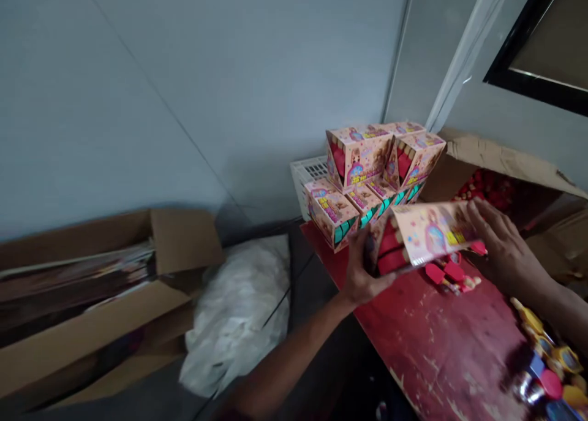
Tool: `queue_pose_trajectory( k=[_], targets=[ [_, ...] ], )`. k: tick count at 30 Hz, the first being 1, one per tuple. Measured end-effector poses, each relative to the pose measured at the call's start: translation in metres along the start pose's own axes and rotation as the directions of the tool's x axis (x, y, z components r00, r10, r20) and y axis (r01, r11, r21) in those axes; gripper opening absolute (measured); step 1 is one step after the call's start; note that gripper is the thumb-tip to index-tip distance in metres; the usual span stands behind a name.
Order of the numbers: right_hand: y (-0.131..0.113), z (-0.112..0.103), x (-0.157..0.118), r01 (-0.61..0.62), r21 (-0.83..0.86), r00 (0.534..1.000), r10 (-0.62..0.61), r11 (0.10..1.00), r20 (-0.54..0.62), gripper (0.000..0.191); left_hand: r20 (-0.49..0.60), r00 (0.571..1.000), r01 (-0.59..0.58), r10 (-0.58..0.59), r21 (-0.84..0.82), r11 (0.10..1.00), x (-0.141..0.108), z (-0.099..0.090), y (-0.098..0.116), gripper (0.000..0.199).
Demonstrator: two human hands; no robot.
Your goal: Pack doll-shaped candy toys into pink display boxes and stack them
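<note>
Head cam here, looking down at a corner of a scuffed red table (427, 341), and the action is right near its far edge. The person's left hand (367, 271) wraps around one end of a pink printed display box (425, 234), fingers and thumb clamping it from below, so that hand seems to be taking the weight. The right hand (508, 249) sits spread out, fingers flat on the far end and the printed panel, which looks more like steadying than gripping. The box is tilted, with red contents showing at its open end, and it's held just in front of a stack of matching boxes (367, 163) piled on a white plastic crate (305, 179), probably raised up there to keep them off the cluttered tabletop. Loose red plastic pieces (443, 273) lie right under the held box, yellow toys (546, 347) sit along the near right edge, and an open carton of red items (487, 157) is just past the table. Off to the left are a flat-packed carton (184, 240) and a white plastic bag (239, 317).
</note>
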State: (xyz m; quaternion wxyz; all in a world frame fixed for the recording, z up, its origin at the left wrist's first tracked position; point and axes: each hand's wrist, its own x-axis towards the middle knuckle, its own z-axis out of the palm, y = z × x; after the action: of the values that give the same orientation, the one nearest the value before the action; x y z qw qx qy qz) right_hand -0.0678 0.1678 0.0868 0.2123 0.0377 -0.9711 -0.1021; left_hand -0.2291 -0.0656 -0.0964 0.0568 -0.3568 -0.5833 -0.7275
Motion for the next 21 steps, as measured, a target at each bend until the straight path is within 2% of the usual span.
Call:
queue_pose_trajectory(
  k=[2,3,5,7,9,11,13,16,18,21],
  targets=[
    [-0.009,-0.001,0.029,-0.069,-0.036,0.989,0.063,0.997,-0.134,0.087,-0.176,0.984,-0.009,0.016,0.045,0.999,0.04,-0.007,-0.008,0.108],
    [-0.015,0.001,0.035,-0.091,-0.031,0.981,0.084,0.995,-0.174,0.085,-0.246,0.969,0.007,0.011,0.071,0.997,0.06,-0.01,-0.013,0.107],
    [-0.026,0.012,0.029,-0.111,0.009,0.973,0.11,0.994,-0.203,0.082,-0.348,0.937,0.064,-0.011,0.142,0.988,0.094,-0.014,-0.025,0.107],
    [-0.035,0.03,0.004,-0.158,0.062,0.972,0.167,0.985,-0.166,0.078,-0.402,0.916,0.11,-0.011,0.225,0.968,0.121,-0.013,-0.037,0.108],
    [-0.044,0.053,-0.037,-0.255,0.124,0.96,0.267,0.959,-0.085,0.073,-0.427,0.904,0.13,0.004,0.286,0.949,0.137,-0.008,-0.05,0.107],
    [-0.051,0.079,-0.085,-0.39,0.202,0.918,0.396,0.898,0.013,0.066,-0.432,0.902,0.152,0.0,0.317,0.936,0.143,-0.002,-0.062,0.105],
    [-0.06,0.104,-0.138,-0.555,0.298,0.83,0.541,0.776,0.137,0.061,-0.403,0.914,0.188,-0.04,0.335,0.923,0.141,0.002,-0.074,0.104],
    [-0.083,0.137,-0.212,-0.775,0.437,0.62,0.681,0.456,0.389,0.061,-0.342,0.937,0.216,-0.076,0.393,0.894,0.13,0.005,-0.087,0.105],
    [-0.106,0.158,-0.253,-0.833,0.498,0.509,0.685,0.24,0.521,0.065,-0.317,0.946,0.221,-0.074,0.457,0.861,0.125,0.006,-0.091,0.111],
    [-0.147,0.189,-0.295,-0.839,0.544,0.373,0.73,0.001,0.573,0.069,-0.3,0.95,0.236,-0.08,0.53,0.814,0.124,0.005,-0.091,0.117]
  ],
)
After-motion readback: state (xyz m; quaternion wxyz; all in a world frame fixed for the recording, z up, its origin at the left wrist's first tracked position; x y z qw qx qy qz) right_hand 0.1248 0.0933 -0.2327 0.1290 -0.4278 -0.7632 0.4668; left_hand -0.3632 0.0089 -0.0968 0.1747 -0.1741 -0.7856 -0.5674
